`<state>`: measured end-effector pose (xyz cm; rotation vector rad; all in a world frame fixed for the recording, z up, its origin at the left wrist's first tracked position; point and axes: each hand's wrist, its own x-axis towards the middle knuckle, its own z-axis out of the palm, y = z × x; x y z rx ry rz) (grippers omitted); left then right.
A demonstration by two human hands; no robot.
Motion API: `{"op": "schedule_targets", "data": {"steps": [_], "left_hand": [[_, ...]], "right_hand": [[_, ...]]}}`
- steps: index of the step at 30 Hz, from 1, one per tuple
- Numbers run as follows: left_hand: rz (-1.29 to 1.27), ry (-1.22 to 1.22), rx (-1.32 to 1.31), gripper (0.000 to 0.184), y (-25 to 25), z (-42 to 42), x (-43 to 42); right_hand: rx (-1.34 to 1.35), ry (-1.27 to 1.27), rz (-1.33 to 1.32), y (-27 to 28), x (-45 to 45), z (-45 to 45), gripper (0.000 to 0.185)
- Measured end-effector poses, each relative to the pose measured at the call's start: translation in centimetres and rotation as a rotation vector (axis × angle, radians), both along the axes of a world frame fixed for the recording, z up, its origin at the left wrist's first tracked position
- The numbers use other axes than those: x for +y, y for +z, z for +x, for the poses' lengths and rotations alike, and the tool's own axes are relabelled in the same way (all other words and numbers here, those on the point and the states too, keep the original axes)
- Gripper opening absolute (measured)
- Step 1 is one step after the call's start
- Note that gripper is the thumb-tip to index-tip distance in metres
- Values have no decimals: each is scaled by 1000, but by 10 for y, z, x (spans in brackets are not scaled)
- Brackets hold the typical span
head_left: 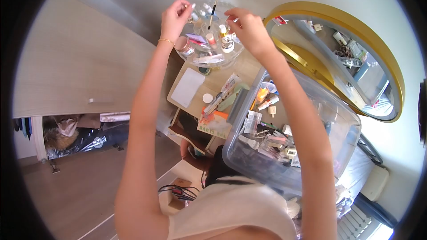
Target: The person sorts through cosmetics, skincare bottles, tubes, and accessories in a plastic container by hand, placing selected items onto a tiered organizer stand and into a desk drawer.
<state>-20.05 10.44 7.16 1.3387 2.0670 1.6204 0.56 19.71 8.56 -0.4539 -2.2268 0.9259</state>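
My left hand [175, 16] is over the left side of a clear round organiser tray [184, 58], its thumb and fingers pinched at a small white object [193, 6]. Over the tray's right side, my right hand [247, 27] has bent fingers apart from the thumb, with no held thing visible. Between the hands a thin black brush [214, 10] stands upright. On the tray are a white-capped bottle [223, 30], a pink bottle [211, 40], a round clear bottle [227, 44], a pinkish jar [184, 46] and a purple packet [196, 39].
A large clear plastic bin [235, 153] with several cosmetics and small plugs stands at the right. Behind it leans a gold-framed round mirror [398, 75]. A white card [188, 87] and round white lid [207, 98] lie on the desk, above an open drawer [189, 144].
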Motion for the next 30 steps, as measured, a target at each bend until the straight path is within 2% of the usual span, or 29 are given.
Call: {"op": "schedule_targets", "data": {"steps": [1, 2, 6, 7, 9, 11, 13, 15, 16, 17, 19, 20, 22, 27, 29, 30], "left_hand": [[-120, 22, 209, 11, -1, -5, 0], [-164, 21, 247, 12, -3, -10, 2], [-351, -62, 292, 11, -10, -11, 1], [-290, -98, 216, 10, -16, -6, 1], [-415, -93, 329, 15, -17, -1, -2], [-433, 7, 381, 19, -15, 7, -5], [-456, 100, 437, 23, -8, 10, 0], [-247, 244, 636, 27, 0, 11, 12], [-156, 161, 721, 23, 1, 9, 19], [-159, 158, 718, 23, 2, 10, 25], [-437, 33, 987, 22, 3, 13, 38], [-431, 27, 988, 22, 2, 13, 42], [-443, 20, 1188, 18, -1, 11, 44], [-366, -66, 1079, 14, 5, 10, 36], [-316, -78, 812, 14, 16, 1, 29], [-282, -92, 810, 13, 28, -1, 21]], "right_hand": [[6, -24, -8, -2, -2, -1, 18], [19, -30, -51, -4, -3, 1, 16], [-4, -44, -111, -13, -8, 19, 14], [-6, -34, -109, -15, -8, 23, 14], [-41, -54, -118, -17, -7, 31, 14], [-47, -33, -118, -18, -6, 35, 14], [-51, -51, -236, -8, -10, 42, 14], [6, -60, -235, -4, -12, 46, 13], [14, -52, -282, 1, -14, 49, 13], [24, -44, -327, 3, -15, 52, 14], [35, -46, -290, 1, -16, 60, 14], [6, -37, -298, 1, -19, 67, 15], [-29, -34, -310, 5, -23, 85, 13], [-15, -63, -376, -2, -26, 129, 14], [-36, -124, -422, -3, -28, 146, 14], [-13, -139, -422, -6, -29, 155, 15]]}}
